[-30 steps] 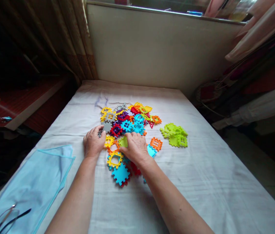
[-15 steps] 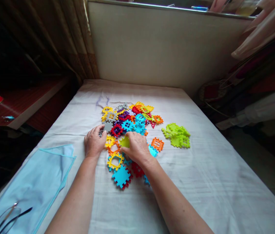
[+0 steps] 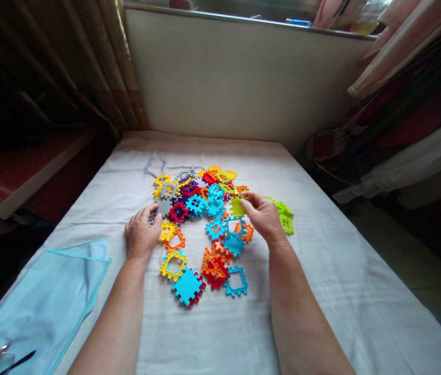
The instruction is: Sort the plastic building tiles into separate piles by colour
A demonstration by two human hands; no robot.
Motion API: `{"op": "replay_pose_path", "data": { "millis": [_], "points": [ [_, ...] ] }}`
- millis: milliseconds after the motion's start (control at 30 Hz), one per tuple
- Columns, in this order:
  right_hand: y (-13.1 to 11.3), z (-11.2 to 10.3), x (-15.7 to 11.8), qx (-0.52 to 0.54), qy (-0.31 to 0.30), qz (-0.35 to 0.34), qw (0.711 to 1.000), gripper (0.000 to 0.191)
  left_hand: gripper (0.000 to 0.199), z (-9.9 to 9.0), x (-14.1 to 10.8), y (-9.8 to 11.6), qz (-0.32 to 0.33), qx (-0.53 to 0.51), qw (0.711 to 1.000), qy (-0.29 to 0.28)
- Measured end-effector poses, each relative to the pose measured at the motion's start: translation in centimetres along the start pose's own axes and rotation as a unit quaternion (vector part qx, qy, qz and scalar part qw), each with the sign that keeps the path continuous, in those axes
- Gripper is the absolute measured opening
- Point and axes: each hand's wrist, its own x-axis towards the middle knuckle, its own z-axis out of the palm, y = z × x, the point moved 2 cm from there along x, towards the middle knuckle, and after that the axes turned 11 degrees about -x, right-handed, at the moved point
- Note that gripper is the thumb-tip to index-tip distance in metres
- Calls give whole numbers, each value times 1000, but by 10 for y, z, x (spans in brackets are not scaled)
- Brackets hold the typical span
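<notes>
A pale wall (image 3: 212, 78) closes off the far side on my feed, with a brown curtain (image 3: 95, 67) at eleven o'clock and a white cloth (image 3: 322, 291) spread over the surface below it. Taking the gap between the scattered pieces as my dial's centre and the wall as twelve, I see the mixed heap (image 3: 215, 207) of notched plastic pieces at twelve: blue, red, purple, grey, yellow and orange overlapping. My right hand (image 3: 260, 216), between two and three, pinches a lime-green piece (image 3: 237, 207) by its near edge, thumb against fingers. Just beyond that hand, towards three, a green cluster (image 3: 284, 211) lies apart from the rest, partly hidden from me. My left hand (image 3: 142, 233), at nine, rests with fingers curled beside a grey piece (image 3: 164, 208); I cannot tell whether it grips anything. As I judge it, only the green stands apart as one colour, and most pieces lie unsorted. A yellow frame (image 3: 163, 269) sits between seven and eight, a solid blue square (image 3: 187, 286) over red at seven, and a red piece (image 3: 217, 283) under orange ones near five. Well clear, around eight, a folded blue cloth (image 3: 60, 286) carries glasses (image 3: 19, 361).
</notes>
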Motion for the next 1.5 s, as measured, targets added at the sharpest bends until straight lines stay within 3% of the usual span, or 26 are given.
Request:
{"op": "replay_pose_path", "data": {
  "millis": [133,233,367,433,600,767,933,1100,1300,1400,1500],
  "points": [
    [27,-50,7,-109,124,90,982,31,34,0,0,0,-1,4,1000,-7],
    [30,-62,3,-47,115,137,983,32,34,0,0,0,-2,8,1000,-4],
    [15,-46,-4,118,-48,153,980,39,34,0,0,1,0,5,1000,1],
    [8,-32,-6,140,-110,139,974,38,34,0,0,0,1,4,1000,3],
    [4,-10,-5,55,-60,81,993,25,32,0,1,-2,3,6,1000,2],
    [2,-5,-9,81,-134,44,987,24,34,0,1,-1,2,5,1000,-5],
    [-1,-6,-10,-65,-71,-5,995,9,34,-1,1,1,-2,5,1000,-6],
    [-4,-6,-9,-59,-128,-11,990,8,36,-1,1,1,0,4,1000,-11],
    [-10,-12,-10,114,-132,-5,985,25,34,1,1,-3,8,6,1000,-5],
    [-16,-8,-11,143,-143,10,979,32,34,1,1,-2,7,5,1000,-2],
    [-21,-4,-11,161,-116,5,980,33,35,0,1,-1,4,5,1000,-8]
  ]
}}
